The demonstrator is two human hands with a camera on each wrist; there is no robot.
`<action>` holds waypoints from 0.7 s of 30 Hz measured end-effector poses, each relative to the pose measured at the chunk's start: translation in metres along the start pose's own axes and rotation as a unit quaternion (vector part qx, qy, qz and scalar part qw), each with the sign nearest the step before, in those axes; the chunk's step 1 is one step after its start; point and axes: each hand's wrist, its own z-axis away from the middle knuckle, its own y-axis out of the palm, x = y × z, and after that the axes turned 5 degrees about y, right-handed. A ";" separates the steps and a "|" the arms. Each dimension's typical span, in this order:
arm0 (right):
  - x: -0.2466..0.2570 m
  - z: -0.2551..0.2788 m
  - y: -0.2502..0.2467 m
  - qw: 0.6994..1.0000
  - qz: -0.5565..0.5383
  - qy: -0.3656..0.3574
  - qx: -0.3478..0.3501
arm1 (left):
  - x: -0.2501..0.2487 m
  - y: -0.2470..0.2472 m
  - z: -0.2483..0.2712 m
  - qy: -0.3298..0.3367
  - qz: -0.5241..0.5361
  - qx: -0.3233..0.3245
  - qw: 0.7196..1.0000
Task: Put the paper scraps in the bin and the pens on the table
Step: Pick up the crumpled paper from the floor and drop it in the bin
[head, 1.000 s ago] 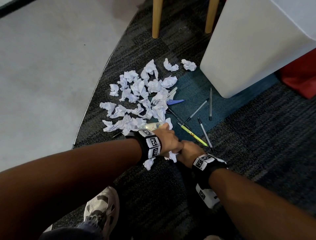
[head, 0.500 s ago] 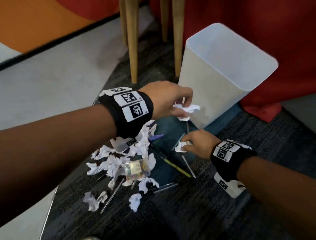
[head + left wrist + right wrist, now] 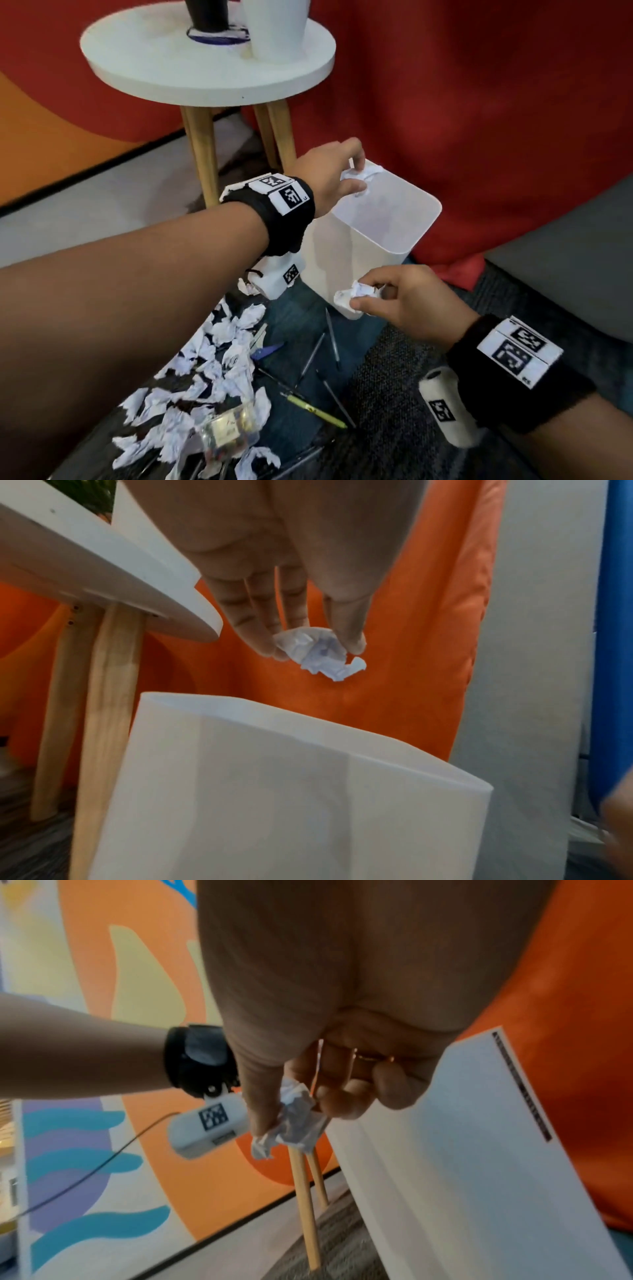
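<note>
My left hand (image 3: pixel 356 178) pinches a crumpled paper scrap (image 3: pixel 359 174) over the near rim of the white bin (image 3: pixel 376 240). In the left wrist view that scrap (image 3: pixel 316 651) hangs between fingertips and thumb above the bin's opening (image 3: pixel 308 777). My right hand (image 3: pixel 363 296) pinches a second scrap (image 3: pixel 354 294) lower down, in front of the bin's side. The right wrist view shows this scrap (image 3: pixel 294 1121) between thumb and fingers. Several more scraps (image 3: pixel 212 377) lie heaped on the carpet at lower left. Several pens (image 3: pixel 317 411) lie beside them. A round white table (image 3: pixel 205 68) stands behind.
A plant pot (image 3: pixel 277 27) and a dark vase (image 3: pixel 209 17) stand on the table, which has wooden legs (image 3: pixel 202 154). A clear plastic container (image 3: pixel 229 431) sits among the scraps, a blue clip (image 3: pixel 267 349) near the pens. A red curtain (image 3: pixel 479 102) hangs behind the bin.
Both hands rose from the floor, each carrying a scrap. The left went up and forward to the bin's rim; the right lifted to the bin's side.
</note>
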 end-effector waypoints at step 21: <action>-0.008 -0.061 -0.035 0.954 0.061 0.071 -0.286 | 0.015 0.014 0.042 -0.015 -0.079 0.042 0.996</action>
